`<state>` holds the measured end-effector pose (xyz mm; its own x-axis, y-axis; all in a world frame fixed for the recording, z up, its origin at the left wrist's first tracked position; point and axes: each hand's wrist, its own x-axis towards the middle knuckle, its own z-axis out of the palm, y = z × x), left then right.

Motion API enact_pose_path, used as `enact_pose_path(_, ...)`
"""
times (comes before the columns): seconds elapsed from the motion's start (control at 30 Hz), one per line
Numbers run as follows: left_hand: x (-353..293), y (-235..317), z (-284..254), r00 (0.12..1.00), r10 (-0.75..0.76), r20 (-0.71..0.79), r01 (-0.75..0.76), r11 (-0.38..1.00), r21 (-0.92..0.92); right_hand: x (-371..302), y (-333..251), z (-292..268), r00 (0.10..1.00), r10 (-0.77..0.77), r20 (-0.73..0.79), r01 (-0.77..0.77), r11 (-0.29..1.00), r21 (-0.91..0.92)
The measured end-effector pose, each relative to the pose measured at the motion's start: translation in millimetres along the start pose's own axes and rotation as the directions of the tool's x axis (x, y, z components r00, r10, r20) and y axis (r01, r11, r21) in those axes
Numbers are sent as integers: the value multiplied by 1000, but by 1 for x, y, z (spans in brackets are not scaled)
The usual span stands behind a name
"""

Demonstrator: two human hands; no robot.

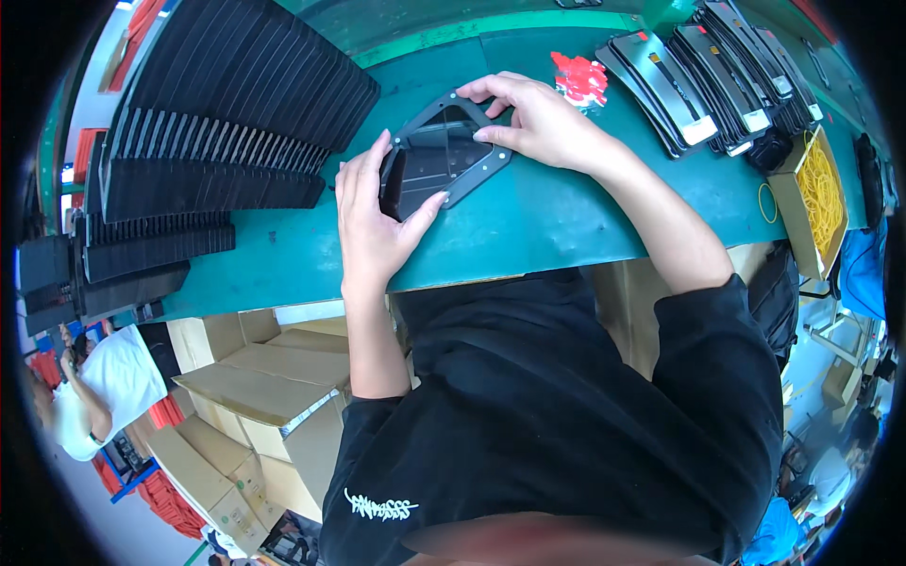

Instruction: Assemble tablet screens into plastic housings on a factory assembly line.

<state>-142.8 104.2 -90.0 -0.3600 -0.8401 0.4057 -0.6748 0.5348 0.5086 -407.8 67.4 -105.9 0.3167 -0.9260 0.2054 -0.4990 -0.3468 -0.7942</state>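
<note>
A black angular panel (429, 172) with a frame-like rim and small silvery round dots along it lies on or just above the green tabletop (557, 212). My left hand (368, 217) grips its left side, fingers along the outer edge and thumb on the near edge. At the far right edge, my right hand (528, 118) pinches the rim between thumb and fingers. The panel's surface is dark and glossy in the middle. Whether it touches the table, I cannot tell.
On the left stands a long stack of black ribbed parts (226, 104). Small red pieces (578, 80) lie beyond my right hand. Packed flat grey-black items (656, 90) stand at the far right, near a box of yellow bands (819, 193). Cardboard boxes (269, 377) are below the table.
</note>
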Motion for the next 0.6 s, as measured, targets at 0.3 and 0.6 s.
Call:
enact_pose_path(0.3,1,1,-1,1000,5,-27,-5,1000,0,1,-1,-2,1000,14,17,-14,1000,20)
enact_pose_path(0.6,3,0,-4,999,-6,-39,5,999,-37,2,-3,-3,998,18,56,-18,1000,2)
